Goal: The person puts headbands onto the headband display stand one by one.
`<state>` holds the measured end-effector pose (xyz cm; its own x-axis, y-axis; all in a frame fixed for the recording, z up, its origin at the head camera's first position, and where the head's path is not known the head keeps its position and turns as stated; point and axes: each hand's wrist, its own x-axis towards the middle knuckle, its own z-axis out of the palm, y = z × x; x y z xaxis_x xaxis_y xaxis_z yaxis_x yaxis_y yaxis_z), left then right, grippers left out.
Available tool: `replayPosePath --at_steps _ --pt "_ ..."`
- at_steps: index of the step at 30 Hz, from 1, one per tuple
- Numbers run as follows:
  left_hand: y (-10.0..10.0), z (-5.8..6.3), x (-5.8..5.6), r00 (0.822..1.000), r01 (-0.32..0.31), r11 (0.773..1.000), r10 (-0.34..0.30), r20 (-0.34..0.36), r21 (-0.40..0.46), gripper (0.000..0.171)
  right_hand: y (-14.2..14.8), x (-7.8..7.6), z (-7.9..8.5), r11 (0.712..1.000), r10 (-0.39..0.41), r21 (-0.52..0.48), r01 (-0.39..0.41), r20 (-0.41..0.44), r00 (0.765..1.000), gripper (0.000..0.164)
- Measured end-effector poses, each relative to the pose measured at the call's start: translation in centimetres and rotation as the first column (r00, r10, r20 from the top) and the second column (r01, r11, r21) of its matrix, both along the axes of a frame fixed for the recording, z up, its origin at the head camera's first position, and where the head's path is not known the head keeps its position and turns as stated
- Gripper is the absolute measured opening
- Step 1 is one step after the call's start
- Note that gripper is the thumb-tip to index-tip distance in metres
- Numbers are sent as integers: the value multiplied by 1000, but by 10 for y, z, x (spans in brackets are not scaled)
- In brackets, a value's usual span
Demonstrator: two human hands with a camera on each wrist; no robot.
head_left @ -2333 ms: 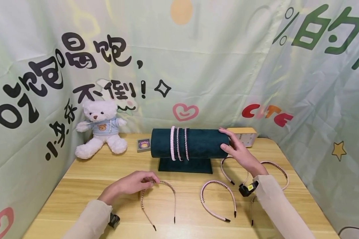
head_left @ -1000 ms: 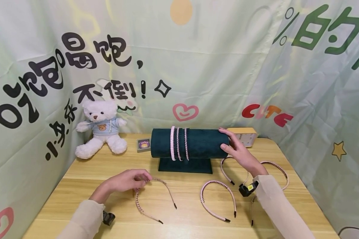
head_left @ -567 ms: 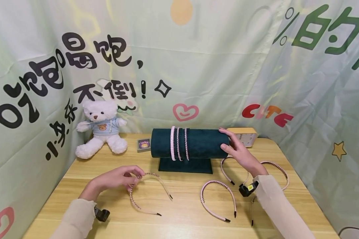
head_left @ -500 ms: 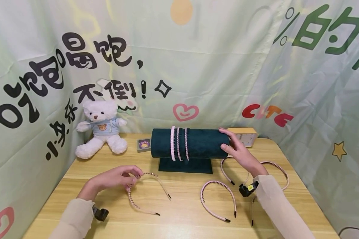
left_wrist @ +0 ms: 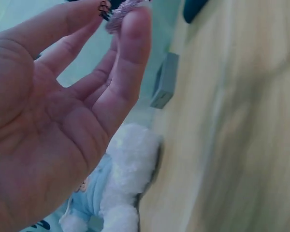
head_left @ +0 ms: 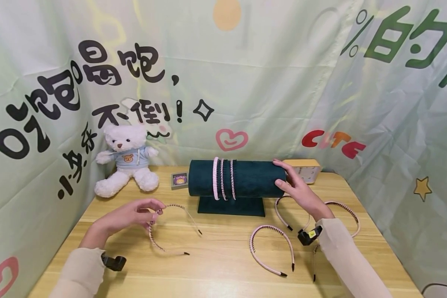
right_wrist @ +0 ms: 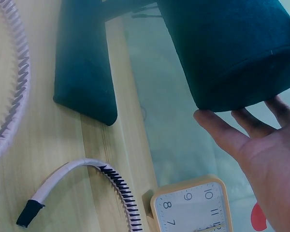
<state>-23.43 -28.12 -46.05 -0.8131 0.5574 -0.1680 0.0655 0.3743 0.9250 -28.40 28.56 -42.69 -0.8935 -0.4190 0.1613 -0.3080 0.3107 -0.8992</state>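
My left hand (head_left: 124,217) pinches a thin pink-and-dark braided headband (head_left: 176,206) by its curve, between thumb and fingers. The headband's dark tips point to the right, above the left side of the table. Part of it shows at the fingertips in the left wrist view, a pink twisted headband piece (left_wrist: 123,14). My right hand (head_left: 299,192) holds the right end of a dark green velvet roll stand (head_left: 257,179), thumb at the front and fingers over the top. Three pink headbands (head_left: 215,179) sit side by side around the roll, left of its middle.
A pink headband (head_left: 251,248) lies in front of the stand on the wooden table (head_left: 208,273). More headbands (head_left: 356,219) lie around my right forearm. A white teddy bear (head_left: 130,178), a small framed picture (head_left: 179,179) and a yellow clock (head_left: 307,171) stand at the back.
My left hand has moved left and toward the back with the headband. Its tips have swung from pointing at me to pointing right. The right hand and the stand have stayed put.
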Motion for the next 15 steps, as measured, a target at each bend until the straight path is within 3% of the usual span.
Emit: replayPosePath --at_steps 9,15 --pt "-8 19 4 986 -145 987 150 -69 74 30 1 0 -1 1000 -2 31 2 -15 1000 64" --pt "-3 32 5 975 -184 976 196 -105 113 28 0 1 0 1000 9 11 -9 -7 1000 63"
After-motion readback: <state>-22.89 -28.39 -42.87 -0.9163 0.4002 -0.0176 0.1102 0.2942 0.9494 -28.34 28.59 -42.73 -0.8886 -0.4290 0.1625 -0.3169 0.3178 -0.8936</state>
